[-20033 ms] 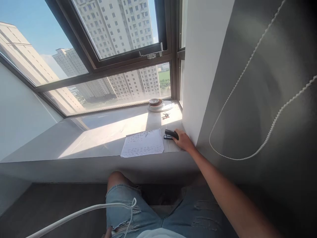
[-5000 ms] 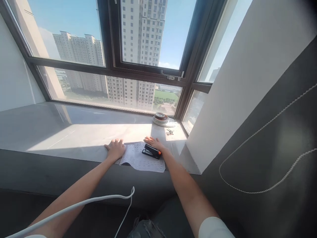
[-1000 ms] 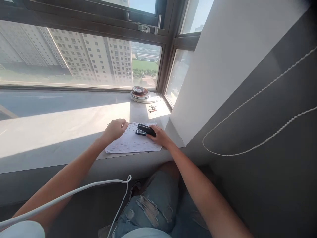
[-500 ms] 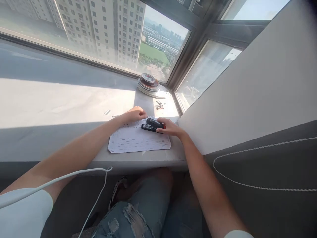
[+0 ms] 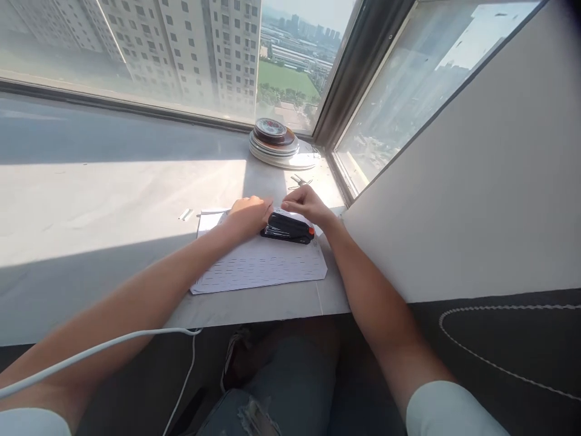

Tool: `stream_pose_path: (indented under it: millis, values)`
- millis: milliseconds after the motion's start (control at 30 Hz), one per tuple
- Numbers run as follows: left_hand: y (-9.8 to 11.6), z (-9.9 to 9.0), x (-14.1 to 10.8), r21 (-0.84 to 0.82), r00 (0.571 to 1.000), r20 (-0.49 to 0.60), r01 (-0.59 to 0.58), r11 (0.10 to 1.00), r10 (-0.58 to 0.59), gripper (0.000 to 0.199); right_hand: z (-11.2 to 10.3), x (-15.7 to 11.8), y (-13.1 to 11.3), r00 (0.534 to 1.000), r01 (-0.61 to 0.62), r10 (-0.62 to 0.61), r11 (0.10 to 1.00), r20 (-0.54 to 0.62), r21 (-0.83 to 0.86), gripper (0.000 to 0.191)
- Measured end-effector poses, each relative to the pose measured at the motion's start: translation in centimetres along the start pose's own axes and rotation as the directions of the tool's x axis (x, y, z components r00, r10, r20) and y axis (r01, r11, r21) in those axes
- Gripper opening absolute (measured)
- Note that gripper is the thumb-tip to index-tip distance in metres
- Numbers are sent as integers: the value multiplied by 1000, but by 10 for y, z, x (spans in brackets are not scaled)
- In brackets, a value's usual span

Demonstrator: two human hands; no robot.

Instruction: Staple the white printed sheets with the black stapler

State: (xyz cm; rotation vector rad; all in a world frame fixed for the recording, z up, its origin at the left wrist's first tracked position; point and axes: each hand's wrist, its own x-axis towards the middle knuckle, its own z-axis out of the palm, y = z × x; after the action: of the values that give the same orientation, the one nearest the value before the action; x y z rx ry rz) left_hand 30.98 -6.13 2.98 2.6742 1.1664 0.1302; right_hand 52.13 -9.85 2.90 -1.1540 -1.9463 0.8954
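A black stapler (image 5: 290, 229) with a red-orange end lies on a stack of printed paper (image 5: 258, 269) on the windowsill. Just left of the stapler is my left hand (image 5: 249, 215), its fingers curled closed close to the stapler's front end. My right hand (image 5: 306, 204) hovers over the far side of the stapler, apart from it, thumb and forefinger pinched together toward the left hand. What either set of fingers holds, if anything, is hidden or too small to make out.
Stacked plates (image 5: 275, 145) stand in the window corner, with small metal items (image 5: 299, 181) before them. A small strip, perhaps staples (image 5: 186, 214), lies left of the paper. A white cable (image 5: 113, 343) crosses the lower left. The white wall (image 5: 476, 181) bounds the right side.
My right hand has let go of the stapler and moved up beyond it, its fingers now pinched. The stapler rests on the paper. The camera view has shifted slightly.
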Motion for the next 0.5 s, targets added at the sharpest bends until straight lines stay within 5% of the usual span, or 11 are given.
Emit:
stream_pose_path:
  millis: [133,267,367,500]
  values:
    - [-7,4,6,-30,1000,-21,14,999,-14,37,4,-8,-21,976,98,-69,986,207,-134,69]
    - [-15,15,10,-53,987,-143,-75,996,67,33,3,-14,-34,965,147,-75,949,253,-280,47]
    - [-19,21,14,-37,983,-174,-69,997,62,31,2,-16,-35,981,135,-64,899,181,-416,28]
    - [-20,18,17,-54,990,-139,3,999,-10,33,4,-15,-30,994,12,-66,867,-91,-498,13]
